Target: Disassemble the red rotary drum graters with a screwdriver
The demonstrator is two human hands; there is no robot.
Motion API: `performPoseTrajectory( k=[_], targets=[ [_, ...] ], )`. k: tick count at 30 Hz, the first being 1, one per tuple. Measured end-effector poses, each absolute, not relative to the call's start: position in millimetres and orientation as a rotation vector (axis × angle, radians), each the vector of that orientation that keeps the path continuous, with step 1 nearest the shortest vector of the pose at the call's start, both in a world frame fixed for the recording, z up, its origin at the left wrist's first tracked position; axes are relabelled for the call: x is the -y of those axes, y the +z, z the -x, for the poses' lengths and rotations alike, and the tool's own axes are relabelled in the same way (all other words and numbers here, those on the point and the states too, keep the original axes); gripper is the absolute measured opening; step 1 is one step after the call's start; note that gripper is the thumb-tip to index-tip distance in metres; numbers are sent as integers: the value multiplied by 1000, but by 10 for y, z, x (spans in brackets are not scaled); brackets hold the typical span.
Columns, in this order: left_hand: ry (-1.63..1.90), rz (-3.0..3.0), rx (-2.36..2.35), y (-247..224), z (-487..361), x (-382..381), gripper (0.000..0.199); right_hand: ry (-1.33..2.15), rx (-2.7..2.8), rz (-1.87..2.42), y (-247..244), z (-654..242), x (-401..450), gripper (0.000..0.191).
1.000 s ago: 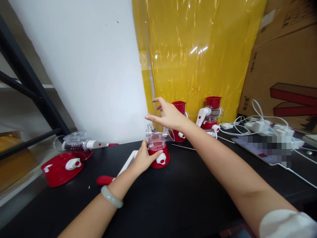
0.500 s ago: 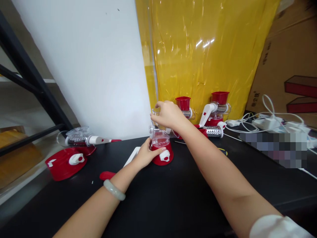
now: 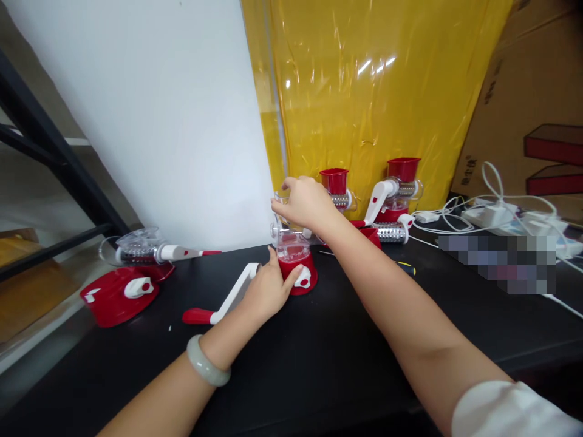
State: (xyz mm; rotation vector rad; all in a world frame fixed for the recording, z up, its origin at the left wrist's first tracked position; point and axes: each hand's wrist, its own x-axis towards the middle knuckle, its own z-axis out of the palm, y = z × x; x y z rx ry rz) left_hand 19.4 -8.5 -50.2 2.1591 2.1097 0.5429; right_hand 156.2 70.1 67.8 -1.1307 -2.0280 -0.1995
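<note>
A red base [image 3: 296, 261] with a white knob and a clear plastic upper part [image 3: 291, 233] stands upright on the black table. My left hand [image 3: 268, 285] holds the red base from its left side, thumb on the front near the knob. Above, my right hand [image 3: 306, 203] is curled at the top of the clear housing, its thumb and fingers on the clear rim. A white crank with a red handle [image 3: 198, 316] lies left of the base, partly behind my left wrist.
A red base [image 3: 118, 297] and a clear-housed grater drum [image 3: 143, 249] lie at the left. Assembled red graters [image 3: 403, 170] stand at the back right, near white cables [image 3: 450, 221]. A screwdriver [image 3: 405, 267] lies behind my right forearm. A black rack [image 3: 50, 115] is at far left.
The view has shifted slightly. My left hand has moved a little down against the base, showing more of the white crank. My right hand stays at the top of the clear housing.
</note>
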Motion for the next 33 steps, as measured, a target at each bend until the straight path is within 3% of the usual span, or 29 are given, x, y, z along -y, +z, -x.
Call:
performPoseTrajectory(
  k=[11,17,25,29,33],
  targets=[
    [349,-2182,-2266,-422,-271,159,91,-201,1982,1181,703,-1506,-647,40],
    [344,-2169,-2257,-437,-268,141,96,-74,2012,950,681,-1600,-770,40],
    [444,-2164,-2204,-450,-241,129,92,361,1925,535,560,-1760,-1088,38],
    [541,-2148,-2151,-488,-222,123,95,306,1861,546,586,-1846,-1109,36],
    [727,-2131,-1973,-539,-173,79,84,208,1816,602,715,-2024,-1047,30]
  ],
)
